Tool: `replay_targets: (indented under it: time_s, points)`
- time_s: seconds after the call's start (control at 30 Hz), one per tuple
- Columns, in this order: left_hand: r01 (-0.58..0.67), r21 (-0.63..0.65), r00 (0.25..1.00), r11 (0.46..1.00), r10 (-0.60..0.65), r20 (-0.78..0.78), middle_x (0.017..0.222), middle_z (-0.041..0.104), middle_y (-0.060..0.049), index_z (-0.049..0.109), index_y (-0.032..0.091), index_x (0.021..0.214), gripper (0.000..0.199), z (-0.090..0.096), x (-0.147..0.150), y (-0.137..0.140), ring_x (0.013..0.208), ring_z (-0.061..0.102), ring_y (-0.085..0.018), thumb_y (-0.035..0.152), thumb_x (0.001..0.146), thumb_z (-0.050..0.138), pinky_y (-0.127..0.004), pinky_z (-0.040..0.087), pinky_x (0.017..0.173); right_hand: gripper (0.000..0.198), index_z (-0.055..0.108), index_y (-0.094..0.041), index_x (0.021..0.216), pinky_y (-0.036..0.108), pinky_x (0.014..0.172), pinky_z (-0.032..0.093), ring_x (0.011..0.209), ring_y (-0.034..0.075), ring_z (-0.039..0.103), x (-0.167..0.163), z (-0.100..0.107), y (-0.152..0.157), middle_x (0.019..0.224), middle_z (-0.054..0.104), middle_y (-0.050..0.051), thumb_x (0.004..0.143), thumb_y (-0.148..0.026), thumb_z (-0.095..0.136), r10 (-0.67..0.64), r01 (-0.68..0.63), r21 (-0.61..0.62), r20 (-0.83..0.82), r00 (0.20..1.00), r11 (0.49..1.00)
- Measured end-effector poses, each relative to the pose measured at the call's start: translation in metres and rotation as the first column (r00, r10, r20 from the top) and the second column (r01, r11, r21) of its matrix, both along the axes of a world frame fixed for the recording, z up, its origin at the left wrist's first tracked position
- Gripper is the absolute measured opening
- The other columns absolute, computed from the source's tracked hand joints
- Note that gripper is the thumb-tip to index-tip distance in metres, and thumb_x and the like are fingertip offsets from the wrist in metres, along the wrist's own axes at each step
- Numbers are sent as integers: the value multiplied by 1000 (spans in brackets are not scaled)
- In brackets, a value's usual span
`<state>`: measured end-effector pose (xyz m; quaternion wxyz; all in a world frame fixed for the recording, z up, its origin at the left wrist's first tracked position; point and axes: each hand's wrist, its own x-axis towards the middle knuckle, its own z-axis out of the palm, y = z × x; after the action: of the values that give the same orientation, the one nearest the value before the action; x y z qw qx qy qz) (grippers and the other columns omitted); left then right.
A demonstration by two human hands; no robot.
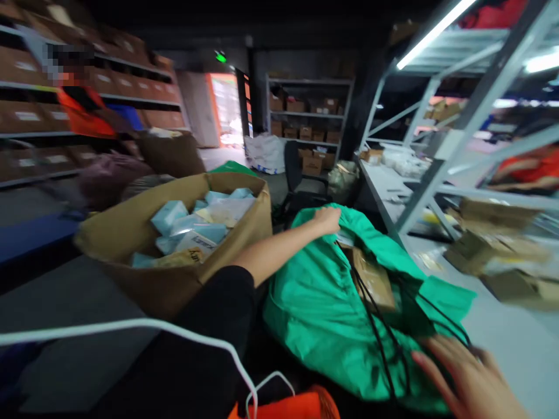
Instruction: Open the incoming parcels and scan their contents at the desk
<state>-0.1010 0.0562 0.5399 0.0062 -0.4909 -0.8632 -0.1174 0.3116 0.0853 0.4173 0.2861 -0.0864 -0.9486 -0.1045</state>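
Note:
A large green drawstring bag sits in front of me with its mouth partly open. My left hand is closed on the bag's far left rim. At the bag's near right side, my right hand has its fingers spread, by the black cords; blur hides whether it touches the cloth. Inside the opening lies a brown cardboard package. To the left of the bag stands a big tan container holding several light-blue boxes and plastic-wrapped packets.
A grey workbench with opened cartons runs along the right under a metal frame. A black chair stands behind the bag. White cable crosses low in front. At the left, a person in an orange vest is near shelves.

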Motion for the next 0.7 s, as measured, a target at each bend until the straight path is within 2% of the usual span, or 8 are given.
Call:
replay_targets:
  time_s: [0.1, 0.17, 0.3, 0.4, 0.47, 0.53, 0.6, 0.7]
  points:
    - [34, -44, 999, 998, -34, -14, 132, 69, -15, 67, 16, 136, 43, -6, -6, -4, 125, 65, -36, 18, 93, 72, -49, 52, 106, 55, 73, -27, 107, 41, 84, 39, 105, 27, 71, -5, 18, 3, 107, 79, 6, 113, -62, 31, -195, 233, -203, 191, 962, 951]
    - [62, -62, 998, 996, -62, -11, 133, 70, -12, 68, 21, 137, 49, -11, -20, 0, 126, 64, -38, 17, 88, 73, -46, 51, 107, 55, 71, -24, 107, 42, 86, 37, 110, 28, 68, -10, 23, 5, 109, 77, 8, 114, -59, 28, -228, 306, -291, 274, 934, 906]
    - [118, -22, 992, 993, -119, -53, 137, 68, -11, 64, 21, 140, 51, -22, -30, 5, 125, 60, -34, 25, 90, 73, -47, 48, 109, 46, 66, -24, 105, 43, 88, 33, 111, 28, 65, -15, 26, -5, 107, 75, 7, 114, -57, 35, -193, 293, -437, 261, 946, 850]
    - [247, 102, 953, 964, -223, -206, 147, 59, -17, 60, 13, 141, 48, -32, 0, 2, 139, 46, -37, 28, 96, 65, -51, 36, 119, 42, 64, -24, 98, 43, 91, 31, 103, 26, 65, -17, 32, -22, 98, 73, 4, 114, -52, 38, -129, 235, -564, 221, 967, 792]
    - [523, 85, 832, 848, -485, -270, 142, 63, -16, 66, 13, 134, 40, -38, 31, -2, 137, 50, -35, 33, 100, 62, -46, 38, 116, 40, 64, -23, 97, 43, 94, 30, 99, 25, 64, -20, 39, -33, 94, 70, 3, 115, -48, 39, -84, 191, -603, 201, 976, 775]
    - [778, -45, 609, 627, -769, -195, 126, 71, -13, 73, 16, 121, 35, -41, 59, -9, 119, 63, -29, 42, 104, 56, -38, 46, 102, 37, 64, -22, 100, 44, 97, 29, 101, 25, 63, -26, 44, -40, 96, 69, 4, 115, -46, 40, -64, 166, -593, 188, 980, 788]
    - [876, -153, 454, 457, -889, -58, 106, 75, -10, 77, 18, 104, 43, -43, 78, -19, 99, 69, -25, 51, 106, 50, -33, 48, 87, 35, 64, -21, 102, 44, 98, 29, 102, 26, 62, -31, 47, -42, 97, 68, 5, 115, -45, 41, -66, 163, -568, 187, 980, 807]
    - [885, -176, 436, 431, -900, -9, 90, 74, -8, 75, 18, 94, 47, -40, 82, -40, 86, 68, -22, 53, 108, 46, -31, 46, 76, 34, 64, -21, 101, 44, 97, 30, 101, 25, 63, -35, 46, -41, 96, 68, 5, 115, -43, 42, -75, 171, -550, 194, 978, 817]
